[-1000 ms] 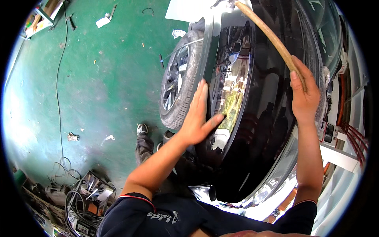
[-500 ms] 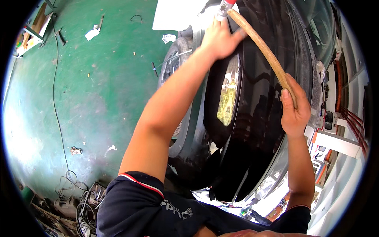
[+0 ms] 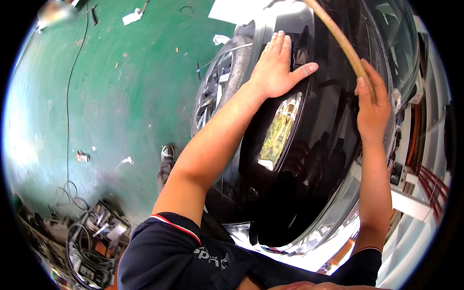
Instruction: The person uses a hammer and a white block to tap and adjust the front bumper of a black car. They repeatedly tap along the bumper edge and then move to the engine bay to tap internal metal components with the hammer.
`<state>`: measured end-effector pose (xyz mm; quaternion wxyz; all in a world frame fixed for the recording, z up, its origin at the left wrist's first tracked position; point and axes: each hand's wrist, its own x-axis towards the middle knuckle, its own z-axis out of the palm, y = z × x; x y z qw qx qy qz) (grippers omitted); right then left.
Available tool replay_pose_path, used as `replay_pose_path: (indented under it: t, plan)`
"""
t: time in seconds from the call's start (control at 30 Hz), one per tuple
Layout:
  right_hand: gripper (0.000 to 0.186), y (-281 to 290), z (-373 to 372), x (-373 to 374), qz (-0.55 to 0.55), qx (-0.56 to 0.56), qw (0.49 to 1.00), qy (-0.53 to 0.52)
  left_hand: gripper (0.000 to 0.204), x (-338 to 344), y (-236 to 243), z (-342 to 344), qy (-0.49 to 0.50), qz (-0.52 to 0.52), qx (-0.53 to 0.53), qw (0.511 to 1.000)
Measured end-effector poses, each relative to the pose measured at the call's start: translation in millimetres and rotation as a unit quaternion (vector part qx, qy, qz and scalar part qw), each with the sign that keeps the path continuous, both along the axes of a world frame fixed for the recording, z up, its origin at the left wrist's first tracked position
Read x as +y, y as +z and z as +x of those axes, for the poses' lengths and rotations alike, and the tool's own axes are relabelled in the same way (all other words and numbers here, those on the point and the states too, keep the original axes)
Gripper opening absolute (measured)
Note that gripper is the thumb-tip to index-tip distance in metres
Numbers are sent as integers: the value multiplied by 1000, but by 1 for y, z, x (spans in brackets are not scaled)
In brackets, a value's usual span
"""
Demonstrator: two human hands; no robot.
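- the upper end of the curved wooden stick (image 3: 340,41) runs out at the top edge, so whatever lies at its far end cannot be seen; its lower end is partly covered by the right hand (image 3: 373,104).
- the glossy black car body (image 3: 309,193) is cut off at the top, and mirror-like reflections make its true shape hard to read; whether the long yellow-green bright patch on it is only reflection is hard to tell.
- the wheel (image 3: 233,79) on the left of the body is partly hidden by the person's left forearm.
- a pale thing at the upper left rim is too blurred to make out, and the heap of cables and tools (image 3: 99,241) at the lower left is partly lost in the dark border.
- the left hand (image 3: 275,70) is spread palm down against the black body, fingers long and straight, thumb held well out to the right; it grips nothing.
- the right hand is wrapped around the lower part of the stick, which slants up and left from it over the black surface.
- the two hands are well apart, the left one nearer the wheel, the right one near the windscreen (image 3: 394,48).
- one shoe (image 3: 167,152) shows on the green floor (image 3: 135,92).
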<state>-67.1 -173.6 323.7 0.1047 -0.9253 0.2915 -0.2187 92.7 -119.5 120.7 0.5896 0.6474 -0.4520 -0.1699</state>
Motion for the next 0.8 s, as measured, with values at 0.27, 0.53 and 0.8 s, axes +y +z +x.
replay_pose_path:
  t: [0.27, 0.53, 0.8]
  plan:
    - [35, -8, -10, -7, -44, 10, 999, 25, 118, 74, -20, -58, 32, -28, -10, 999]
    - [34, -34, -18, -27, -70, 50, 994, 69, 116, 147, -56, -131, 74, -28, -8, 997]
    - [32, -2, -12, 1, -176, 194, 930, 257, 112, 178, -59, -148, 86, -48, 24, 995]
